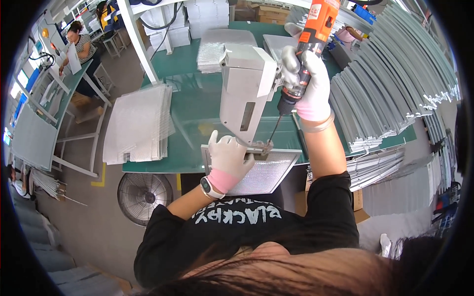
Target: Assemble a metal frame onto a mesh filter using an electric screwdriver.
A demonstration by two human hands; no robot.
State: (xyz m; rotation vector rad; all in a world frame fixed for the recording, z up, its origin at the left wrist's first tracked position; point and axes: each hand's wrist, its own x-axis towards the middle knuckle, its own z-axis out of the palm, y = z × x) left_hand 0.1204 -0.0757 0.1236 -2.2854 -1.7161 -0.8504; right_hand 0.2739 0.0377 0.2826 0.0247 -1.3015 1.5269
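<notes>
1. The right hand (316,84) grasped an orange power driver (318,24), its bit (274,129) near the framed panel (264,175).
2. The left hand (229,158) touched that panel; I couldn't tell whether its fingers gripped.
3. The panel overhung the green table's (190,106) near edge.

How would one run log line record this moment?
left hand: over framed panel | right hand: gripping orange power drill | drill bit: toward panel
</notes>
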